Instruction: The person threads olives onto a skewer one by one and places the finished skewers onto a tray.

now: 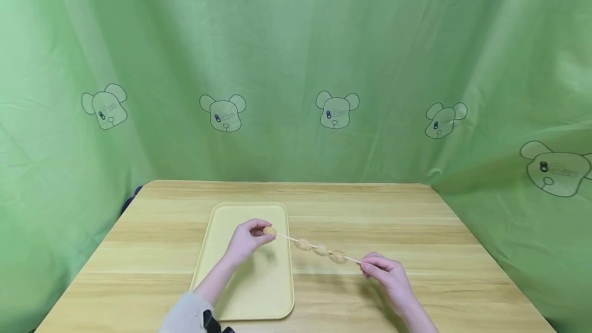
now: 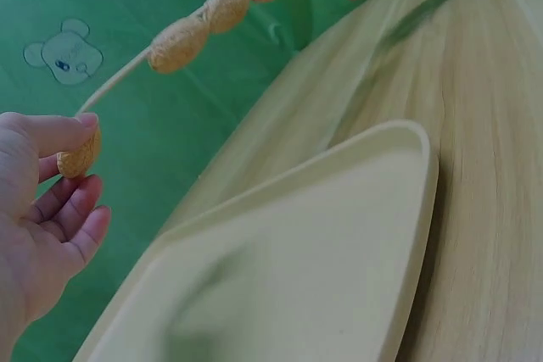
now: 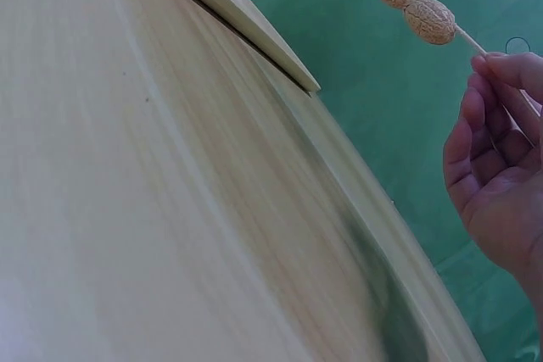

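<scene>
A thin wooden skewer (image 1: pixel 288 238) slants between my hands, above the table and the tray's right edge. Three wrinkled tan oval balls (image 2: pixel 227 8), food-like, are threaded along it, close together. My right hand (image 1: pixel 386 274) pinches the skewer's right end between thumb and fingers, just past the last threaded ball (image 3: pixel 430 20). Over the tray, my left hand (image 1: pixel 247 240) pinches another wrinkled ball (image 2: pixel 81 152) at the skewer's far end. The skewer's tip reaches this ball near the thumb; whether it has pierced it, I cannot tell.
Beneath my left hand, a pale yellow rectangular tray (image 1: pixel 277 297) lies on the wooden table (image 1: pixel 347 209). Its low rim stands up from the tabletop. A green curtain (image 1: pixel 287 55) with bear-face prints hangs behind the table and along both sides.
</scene>
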Demonstrator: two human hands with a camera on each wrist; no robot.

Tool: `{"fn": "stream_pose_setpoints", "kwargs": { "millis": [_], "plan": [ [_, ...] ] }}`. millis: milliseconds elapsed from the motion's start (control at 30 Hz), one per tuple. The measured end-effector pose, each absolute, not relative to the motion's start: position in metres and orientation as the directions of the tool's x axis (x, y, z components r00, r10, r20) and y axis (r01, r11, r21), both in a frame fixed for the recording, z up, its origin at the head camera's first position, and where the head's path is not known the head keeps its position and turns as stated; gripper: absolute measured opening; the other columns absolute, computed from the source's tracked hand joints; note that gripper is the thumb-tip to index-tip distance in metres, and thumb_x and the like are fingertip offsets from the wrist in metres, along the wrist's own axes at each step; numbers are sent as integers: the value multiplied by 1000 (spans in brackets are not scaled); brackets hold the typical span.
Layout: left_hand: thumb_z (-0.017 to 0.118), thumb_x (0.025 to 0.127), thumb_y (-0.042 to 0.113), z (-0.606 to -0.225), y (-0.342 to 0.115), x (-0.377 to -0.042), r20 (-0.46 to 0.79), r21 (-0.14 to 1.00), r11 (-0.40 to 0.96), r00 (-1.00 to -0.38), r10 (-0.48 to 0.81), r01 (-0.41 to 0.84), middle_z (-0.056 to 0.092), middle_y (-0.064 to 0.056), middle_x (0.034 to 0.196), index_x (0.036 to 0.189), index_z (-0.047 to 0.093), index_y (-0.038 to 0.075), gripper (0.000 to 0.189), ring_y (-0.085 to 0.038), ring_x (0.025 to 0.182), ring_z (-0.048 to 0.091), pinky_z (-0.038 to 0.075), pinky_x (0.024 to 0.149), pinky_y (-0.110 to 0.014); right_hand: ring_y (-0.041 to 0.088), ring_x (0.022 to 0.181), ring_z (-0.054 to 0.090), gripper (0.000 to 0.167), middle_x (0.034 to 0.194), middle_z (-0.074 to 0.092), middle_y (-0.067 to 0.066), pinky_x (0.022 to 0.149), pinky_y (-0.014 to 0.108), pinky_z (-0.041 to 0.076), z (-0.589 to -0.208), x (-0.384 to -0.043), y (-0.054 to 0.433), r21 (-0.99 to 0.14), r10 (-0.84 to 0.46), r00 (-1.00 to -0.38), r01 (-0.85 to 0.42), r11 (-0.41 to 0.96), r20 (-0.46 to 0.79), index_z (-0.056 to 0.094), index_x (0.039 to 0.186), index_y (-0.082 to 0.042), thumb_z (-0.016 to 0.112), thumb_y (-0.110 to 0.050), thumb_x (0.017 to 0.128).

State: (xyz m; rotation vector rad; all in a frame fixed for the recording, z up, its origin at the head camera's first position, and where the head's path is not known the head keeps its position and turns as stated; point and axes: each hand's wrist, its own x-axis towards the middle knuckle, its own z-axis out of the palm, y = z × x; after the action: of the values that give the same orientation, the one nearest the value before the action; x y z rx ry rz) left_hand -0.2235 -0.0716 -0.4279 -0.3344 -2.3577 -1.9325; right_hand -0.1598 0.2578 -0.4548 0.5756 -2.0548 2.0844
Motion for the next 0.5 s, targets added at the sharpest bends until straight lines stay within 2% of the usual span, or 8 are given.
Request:
{"fn": "stream_pose_setpoints", "kwargs": {
  "millis": [133, 333, 500],
  "plan": [
    [74, 74, -1, -425, -74, -219, 199, 963, 161, -973, 114, 215, 58, -5, 81, 99, 64, -8, 29, -13, 74, 52, 47, 64, -18, 8, 73, 54, 13, 76, 58, -2, 65, 21, 47, -452, -157, 258, -917, -168, -902, -395, -49, 397, 66, 85, 8, 53, 11, 85],
    [76, 73, 3, -435, -79, -222, 217, 960, 156, -971, 104, 232, 56, -4, 81, 97, 65, -4, 28, -12, 72, 53, 48, 65, -20, 9, 74, 54, 11, 77, 59, -1, 65, 21, 48, -449, -156, 259, -912, -184, -893, -405, -65, 410, 64, 86, 12, 53, 12, 85],
    [76, 72, 2, -435, -80, -219, 213, 961, 155, -971, 107, 228, 55, -3, 78, 95, 65, -3, 27, -13, 71, 51, 47, 64, -20, 9, 75, 54, 16, 78, 59, -2, 67, 21, 47, -448, -156, 257, -911, -208, -887, -409, -56, 411, 67, 87, 5, 53, 11, 86]
  ]
}}
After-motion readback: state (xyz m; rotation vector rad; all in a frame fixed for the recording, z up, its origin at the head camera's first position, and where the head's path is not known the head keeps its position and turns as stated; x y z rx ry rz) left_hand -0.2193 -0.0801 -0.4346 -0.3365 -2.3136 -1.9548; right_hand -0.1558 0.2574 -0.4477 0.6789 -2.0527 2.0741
